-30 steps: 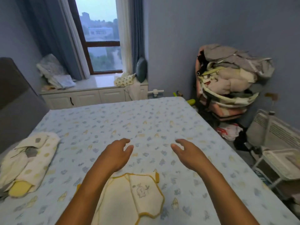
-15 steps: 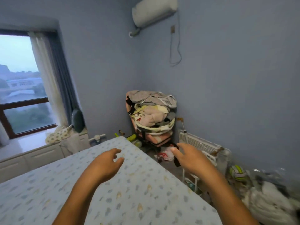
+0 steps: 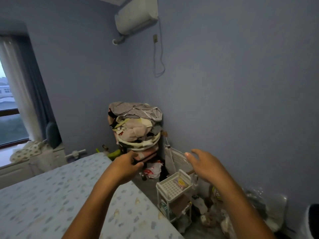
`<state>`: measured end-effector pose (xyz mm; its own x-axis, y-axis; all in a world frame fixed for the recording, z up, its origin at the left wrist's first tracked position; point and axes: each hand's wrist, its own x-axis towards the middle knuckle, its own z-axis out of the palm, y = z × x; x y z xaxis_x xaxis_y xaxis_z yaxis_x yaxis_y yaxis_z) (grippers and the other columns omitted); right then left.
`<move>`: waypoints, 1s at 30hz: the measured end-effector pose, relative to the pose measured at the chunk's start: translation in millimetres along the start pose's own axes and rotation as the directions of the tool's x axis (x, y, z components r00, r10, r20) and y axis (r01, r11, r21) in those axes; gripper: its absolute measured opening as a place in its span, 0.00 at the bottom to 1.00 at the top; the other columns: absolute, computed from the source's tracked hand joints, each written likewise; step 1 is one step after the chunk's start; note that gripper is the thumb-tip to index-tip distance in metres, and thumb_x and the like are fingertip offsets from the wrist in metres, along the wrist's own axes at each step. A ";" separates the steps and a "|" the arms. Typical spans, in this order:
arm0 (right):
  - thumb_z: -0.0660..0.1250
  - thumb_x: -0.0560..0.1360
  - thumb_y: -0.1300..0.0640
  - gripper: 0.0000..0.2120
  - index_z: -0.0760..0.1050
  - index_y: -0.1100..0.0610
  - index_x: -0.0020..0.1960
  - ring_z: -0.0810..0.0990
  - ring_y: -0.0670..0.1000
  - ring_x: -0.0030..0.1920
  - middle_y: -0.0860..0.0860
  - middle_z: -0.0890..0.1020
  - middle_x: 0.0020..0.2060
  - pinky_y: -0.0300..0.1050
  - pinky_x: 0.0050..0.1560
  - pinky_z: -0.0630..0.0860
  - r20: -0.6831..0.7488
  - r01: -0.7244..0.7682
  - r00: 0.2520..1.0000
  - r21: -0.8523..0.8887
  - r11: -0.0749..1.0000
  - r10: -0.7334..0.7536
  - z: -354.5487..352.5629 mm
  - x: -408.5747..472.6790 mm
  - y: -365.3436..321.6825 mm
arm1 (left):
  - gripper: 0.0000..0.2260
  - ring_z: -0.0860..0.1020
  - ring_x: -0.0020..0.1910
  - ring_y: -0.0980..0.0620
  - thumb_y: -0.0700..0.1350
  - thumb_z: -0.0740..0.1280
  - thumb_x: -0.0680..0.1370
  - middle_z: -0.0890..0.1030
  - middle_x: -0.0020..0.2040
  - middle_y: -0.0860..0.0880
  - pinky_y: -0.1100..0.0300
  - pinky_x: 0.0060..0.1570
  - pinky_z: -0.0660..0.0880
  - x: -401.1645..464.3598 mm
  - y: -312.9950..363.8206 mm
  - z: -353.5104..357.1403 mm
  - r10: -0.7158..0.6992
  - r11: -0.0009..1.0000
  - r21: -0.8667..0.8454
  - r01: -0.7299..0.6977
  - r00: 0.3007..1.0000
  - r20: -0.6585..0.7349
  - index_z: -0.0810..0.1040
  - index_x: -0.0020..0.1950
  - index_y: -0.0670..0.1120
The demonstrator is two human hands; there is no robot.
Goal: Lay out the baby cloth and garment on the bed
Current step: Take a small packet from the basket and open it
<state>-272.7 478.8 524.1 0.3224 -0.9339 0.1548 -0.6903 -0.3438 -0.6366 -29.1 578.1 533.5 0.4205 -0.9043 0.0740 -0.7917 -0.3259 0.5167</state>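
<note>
Swung right since a second ago: garment and folded baby cloth, then lying on the bed below and beside the hands, gone from view; only bare patterned sheet showing now. Cannot say from here where either piece lies.

Left hand held out past the bed's right edge, fingers curled loosely inward, nothing visibly clamped; something dark at the fingertips, but likely background clutter, too unclear to call. Right hand raised further right, fingers spread apart, empty, palm turned leftward. Hands near each other, not touching, both over the floor gap rather than over the sheet.

Beyond the left fingertips, well apart: a heaped pile of clothes stacked in the corner. Just below the right hand: a white cart with a perforated top tray. Behind the right hand: a white panel leaning on the wall. Floor around the cart cluttered with bags.

Reading of the shift: attention gone off the bed toward the corner, both hands free, so probably heading to fetch another item, perhaps from the pile. Laying out not visibly under way at this moment; how much of it is done cannot be judged with the garment out of sight.
</note>
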 end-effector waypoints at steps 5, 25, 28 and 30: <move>0.56 0.78 0.38 0.28 0.67 0.52 0.73 0.72 0.57 0.68 0.54 0.73 0.70 0.53 0.65 0.70 0.023 -0.018 1.000 0.012 1.000 0.018 -17.5 42.8 60.5 | 0.25 0.77 0.62 0.48 0.56 0.67 0.77 0.77 0.67 0.47 0.59 0.52 0.72 42.8 47.7 45.5 -0.019 1.000 0.005 0.019 1.000 0.024 0.70 0.72 0.51; 0.56 0.79 0.41 0.26 0.70 0.54 0.71 0.74 0.57 0.65 0.55 0.75 0.67 0.50 0.63 0.71 0.137 0.015 0.990 0.021 1.000 -0.018 12.9 339.1 214.4 | 0.25 0.75 0.64 0.47 0.53 0.67 0.77 0.76 0.68 0.45 0.57 0.53 0.71 321.6 121.1 215.2 -0.095 0.994 -0.046 0.097 0.995 0.040 0.70 0.72 0.48; 0.56 0.79 0.40 0.25 0.70 0.53 0.71 0.74 0.57 0.65 0.54 0.75 0.67 0.53 0.64 0.72 0.193 0.031 0.980 0.048 0.998 -0.040 26.3 388.8 236.6 | 0.25 0.76 0.62 0.47 0.54 0.67 0.76 0.77 0.67 0.46 0.58 0.51 0.70 360.1 124.8 242.2 -0.165 0.986 -0.028 0.165 0.986 0.005 0.70 0.71 0.49; 0.56 0.79 0.41 0.24 0.71 0.54 0.69 0.75 0.57 0.63 0.54 0.76 0.66 0.54 0.63 0.72 0.248 0.052 0.966 0.071 0.996 -0.068 38.1 423.3 251.3 | 0.24 0.77 0.61 0.47 0.54 0.67 0.75 0.78 0.66 0.46 0.57 0.51 0.72 385.2 123.7 261.5 -0.236 0.972 -0.023 0.235 0.971 -0.029 0.71 0.71 0.50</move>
<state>-285.0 0.8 400.9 0.5192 -0.8546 0.0051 -0.6252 -0.3839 -0.6795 -80.9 117.3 402.8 0.6081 -0.7935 -0.0256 -0.6602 -0.5233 0.5389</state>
